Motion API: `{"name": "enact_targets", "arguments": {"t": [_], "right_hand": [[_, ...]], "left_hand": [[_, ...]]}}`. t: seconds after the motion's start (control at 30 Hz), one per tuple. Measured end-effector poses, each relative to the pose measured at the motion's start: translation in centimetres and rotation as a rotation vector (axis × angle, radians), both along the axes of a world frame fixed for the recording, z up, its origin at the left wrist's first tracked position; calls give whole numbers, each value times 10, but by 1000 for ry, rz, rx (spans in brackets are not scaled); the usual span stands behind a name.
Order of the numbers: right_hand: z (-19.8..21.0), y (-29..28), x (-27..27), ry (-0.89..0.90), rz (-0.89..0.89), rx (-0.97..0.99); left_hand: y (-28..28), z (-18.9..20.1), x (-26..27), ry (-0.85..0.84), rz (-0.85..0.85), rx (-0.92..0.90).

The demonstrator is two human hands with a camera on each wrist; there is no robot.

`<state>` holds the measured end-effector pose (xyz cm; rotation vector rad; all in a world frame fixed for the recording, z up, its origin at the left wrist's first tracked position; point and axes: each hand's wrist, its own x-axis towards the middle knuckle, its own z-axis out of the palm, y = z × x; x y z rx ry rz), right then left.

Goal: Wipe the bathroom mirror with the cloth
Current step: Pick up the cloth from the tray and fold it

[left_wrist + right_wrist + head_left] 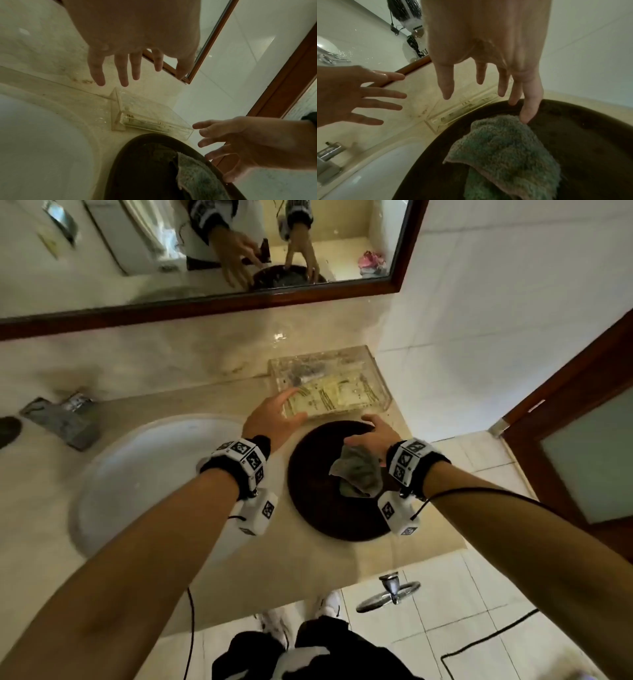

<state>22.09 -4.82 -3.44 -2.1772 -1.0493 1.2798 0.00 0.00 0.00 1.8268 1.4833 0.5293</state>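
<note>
The bathroom mirror (137, 251), in a dark wooden frame, hangs above the beige counter. A crumpled grey-green cloth (359, 474) (505, 148) lies on a dark round tray (315, 491) at the counter's right end. My right hand (380, 433) (488, 81) hovers over it with fingers straight and spread, the thumb tip touching the cloth's far edge. My left hand (274, 416) (123, 67) is open beside it, fingers spread above the counter, holding nothing.
A clear acrylic tray (318, 354) with small items stands against the wall behind the round tray. A white sink (144, 474) and chrome faucet (65, 416) lie to the left. A brown door (582, 440) stands at the right.
</note>
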Motion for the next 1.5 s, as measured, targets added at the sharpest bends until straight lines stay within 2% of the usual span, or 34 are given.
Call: {"name": "enact_targets", "arguments": {"t": [0.2, 0.37, 0.5, 0.7, 0.87, 1.03, 1.3, 1.5], "right_hand": [[-21, -3, -2, -58, 14, -53], [-35, -2, -10, -312, 209, -207], [-32, 2, -18, -389, 220, -182], [-18, 17, -25, -330, 132, -155], [14, 36, -41, -261, 32, -5], [51, 63, -53, -244, 21, 192], [105, 89, -72, 116, -2, 446], [134, 98, -92, 213, 34, 523]], "left_hand": [[3, -22, -9, -17, 36, -68], [-1, -38, -19, -30, 47, -86], [0, -38, -25, -37, 25, -74], [17, -20, -35, -101, 40, -6], [30, -5, -39, -127, 22, 16], [37, 11, -40, -215, 7, 37], [45, 54, -46, -240, -99, -49], [52, 77, -38, -306, -89, -116]]}}
